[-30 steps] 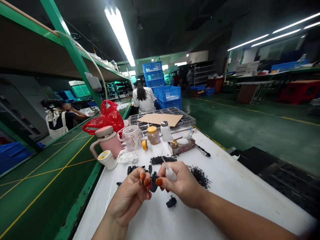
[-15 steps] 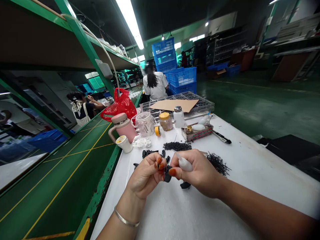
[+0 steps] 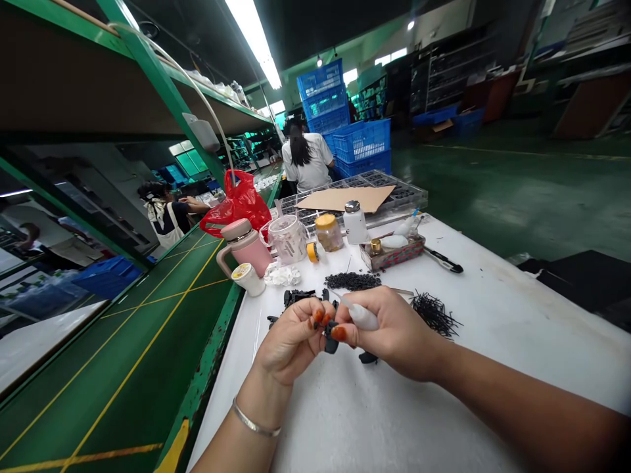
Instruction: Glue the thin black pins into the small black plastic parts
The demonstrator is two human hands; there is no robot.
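Note:
My left hand pinches a small black part over the white table. Close beside it, my right hand wraps round a small white squeeze bottle with a thin tip pointing up and left, and its thumb and fingertips also touch the black part. Just behind the hands lie more black parts, a pile of tiny black pieces and a heap of thin black sticks. Another black piece rests under my right hand.
Behind stand a pink mug, a clear plastic cup, a yellow-lidded jar, a pump bottle and a small box. A green conveyor runs along the left. Two people sit farther off.
The view has shifted slightly, so the table items appear a little to the right and higher. Both hands keep their holds, close together.

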